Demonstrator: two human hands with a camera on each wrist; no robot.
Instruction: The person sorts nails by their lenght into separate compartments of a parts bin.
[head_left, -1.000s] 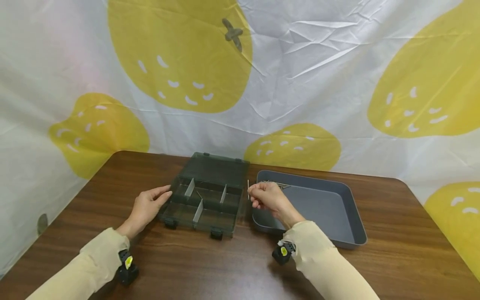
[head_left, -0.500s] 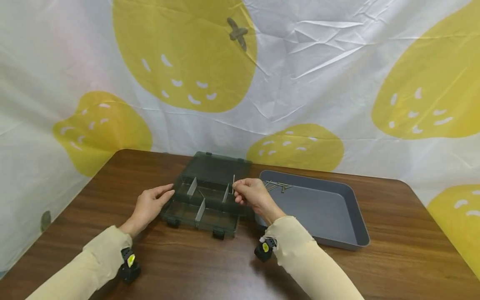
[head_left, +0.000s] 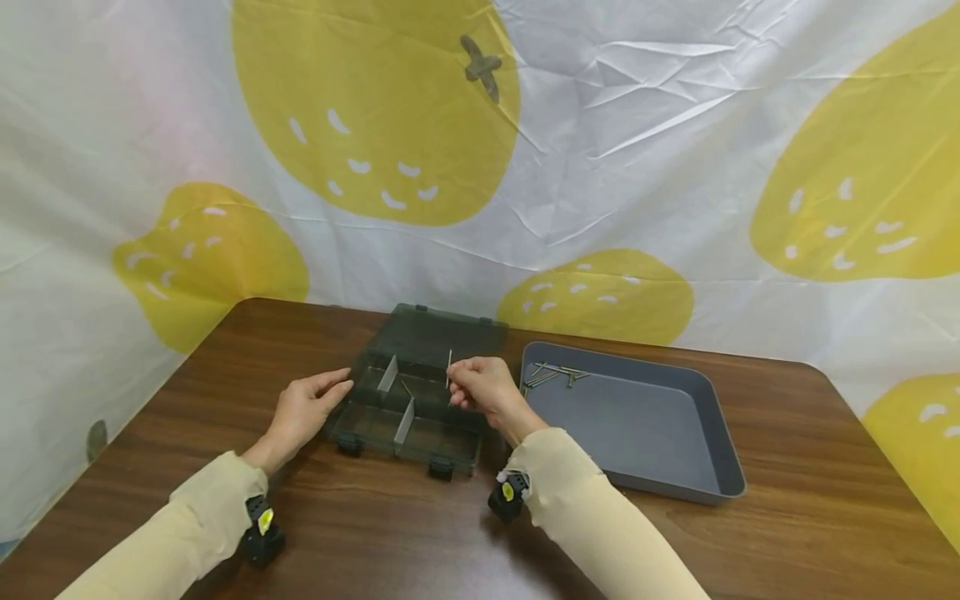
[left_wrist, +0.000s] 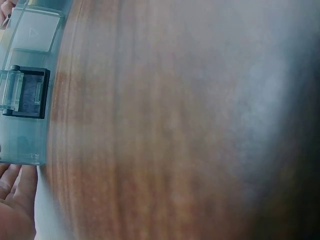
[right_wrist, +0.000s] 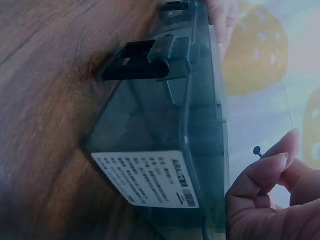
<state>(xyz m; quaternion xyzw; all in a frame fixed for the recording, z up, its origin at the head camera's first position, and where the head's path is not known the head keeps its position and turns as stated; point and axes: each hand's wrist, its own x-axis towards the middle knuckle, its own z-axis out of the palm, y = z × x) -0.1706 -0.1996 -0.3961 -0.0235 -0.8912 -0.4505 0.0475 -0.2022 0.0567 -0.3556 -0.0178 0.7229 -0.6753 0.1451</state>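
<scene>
My right hand (head_left: pixel 487 392) pinches a thin nail (head_left: pixel 449 368) upright between thumb and fingers, above the right back part of a dark translucent compartment box (head_left: pixel 438 446). In the right wrist view, the head of that nail (right_wrist: pixel 257 150) sticks out past the fingertips. My left hand (head_left: pixel 302 410) rests with extended fingers against the left side of the box. The left wrist view shows those fingers (left_wrist: pixel 22 187) at the box's end wall. One nail (head_left: pixel 406 388) leans inside the box's back middle compartment. Several nails (head_left: pixel 555 375) lie in the grey tray (head_left: pixel 637 425).
The box's lid (head_left: pixel 442 333) lies folded back behind it. Pale dividers (head_left: pixel 403 421) stand up between compartments, and black latches (head_left: pixel 440 469) hang at the front. The tray's raised rim is just right of the box. A lemon-printed cloth (head_left: pixel 375 150) hangs behind the wooden table (head_left: pixel 375 533).
My right hand has carried the nail leftward, from beside the tray to over the box. More nails in the tray now show. My left hand stays at the box.
</scene>
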